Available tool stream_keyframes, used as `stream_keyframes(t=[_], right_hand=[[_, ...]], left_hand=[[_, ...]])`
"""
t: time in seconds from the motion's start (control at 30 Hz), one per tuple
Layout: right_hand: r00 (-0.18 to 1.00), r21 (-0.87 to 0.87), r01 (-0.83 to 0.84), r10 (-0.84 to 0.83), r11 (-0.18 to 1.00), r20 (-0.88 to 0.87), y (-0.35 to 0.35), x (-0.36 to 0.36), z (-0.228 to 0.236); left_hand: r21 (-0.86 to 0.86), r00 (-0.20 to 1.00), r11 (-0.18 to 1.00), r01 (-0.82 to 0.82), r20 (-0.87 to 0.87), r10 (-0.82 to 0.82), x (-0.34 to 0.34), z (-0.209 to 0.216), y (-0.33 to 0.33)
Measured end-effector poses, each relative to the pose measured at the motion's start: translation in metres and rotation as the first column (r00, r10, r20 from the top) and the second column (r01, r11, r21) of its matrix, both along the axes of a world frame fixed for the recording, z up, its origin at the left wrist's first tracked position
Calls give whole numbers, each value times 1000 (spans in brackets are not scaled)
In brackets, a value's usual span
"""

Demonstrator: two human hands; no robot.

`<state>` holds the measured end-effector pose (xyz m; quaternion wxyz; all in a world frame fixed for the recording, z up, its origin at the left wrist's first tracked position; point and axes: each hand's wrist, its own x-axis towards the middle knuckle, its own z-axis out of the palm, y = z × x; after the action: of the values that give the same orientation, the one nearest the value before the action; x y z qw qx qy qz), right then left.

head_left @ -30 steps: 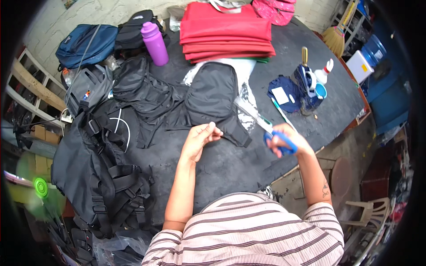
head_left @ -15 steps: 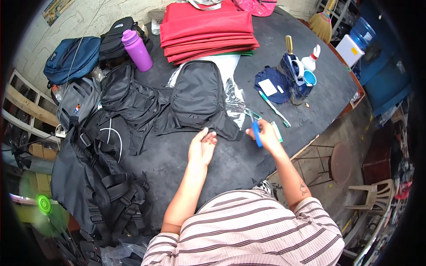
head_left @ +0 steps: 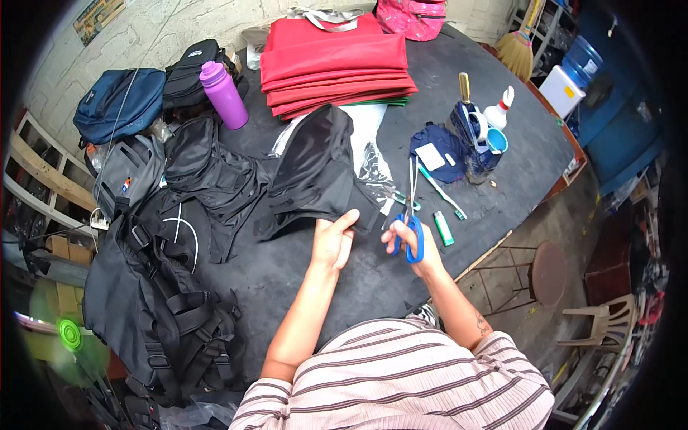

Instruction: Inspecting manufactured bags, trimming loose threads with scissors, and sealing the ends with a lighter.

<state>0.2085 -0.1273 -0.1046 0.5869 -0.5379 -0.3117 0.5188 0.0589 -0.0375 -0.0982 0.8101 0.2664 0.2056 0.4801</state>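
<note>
My left hand (head_left: 334, 242) grips the near edge of a black fabric bag panel (head_left: 313, 165), thumb on top and the other fingers hidden beneath it. The panel is tilted, its near side lifted off the table. To its right, my right hand (head_left: 416, 244) holds scissors (head_left: 410, 228) by their blue handles, the metal blades pointing away from me and apart from the panel. A green lighter (head_left: 443, 228) lies just right of this hand. Beyond it rests a green and white toothbrush (head_left: 443, 183). Clear plastic and white sheeting (head_left: 373, 154) lie partly under the panel.
Red folded fabric (head_left: 333, 68) is stacked at the back, with a purple bottle (head_left: 224, 97) left of it. Black bags with straps (head_left: 158, 308) cover the left side. A navy pouch (head_left: 438, 154), an organizer (head_left: 476, 136) and a white spray bottle (head_left: 499, 109) stand right. A stool (head_left: 549, 274) is beyond the edge.
My left hand has taken hold of the black panel's near edge and raised it. My right hand has picked the scissors up from the table area, turning their blades away; the lighter is now uncovered.
</note>
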Motion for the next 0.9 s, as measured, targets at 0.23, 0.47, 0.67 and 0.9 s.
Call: stream_keyframes(t=[0.23,0.47,0.67,0.9], right_hand=[[985,147,-12,37,989,-171,2,-15,4],[929,214,329,-276,920,-246,43,18,22],[939,234,278,-212,932,-269,54,31,25],[870,384,-5,194,923,-454,70,-8,81]], left_hand=[[156,999,987,-27,-21,30,-14,18,4],[310,738,779,545,-618,-271,-54,59,-13],[-72,876,970,-234,-448,178,-86,-43,33],[-381,949,874,301,208,-236,-62,-44,19]])
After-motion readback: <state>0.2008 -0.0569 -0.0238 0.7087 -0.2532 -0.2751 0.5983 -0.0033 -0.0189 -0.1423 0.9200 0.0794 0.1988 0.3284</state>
